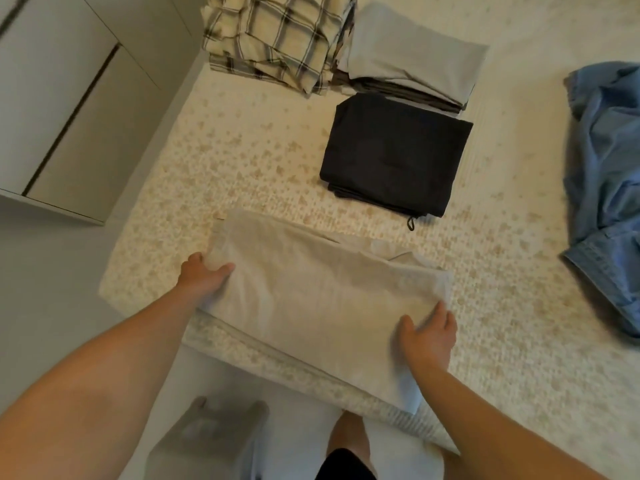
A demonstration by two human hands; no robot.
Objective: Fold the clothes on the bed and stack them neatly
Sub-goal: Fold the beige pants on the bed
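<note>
Two hands, left hand [204, 275] and right hand [427, 332], grip one beige garment [311, 289].

A folded garment [322, 296] lies at the bed's [207, 174] near edge, one hand at each end. Behind it sits a second folded garment [394, 154]; two stacks [277, 39] [412, 57] lie farther back, a loose shirt [606, 174] to the right
</note>
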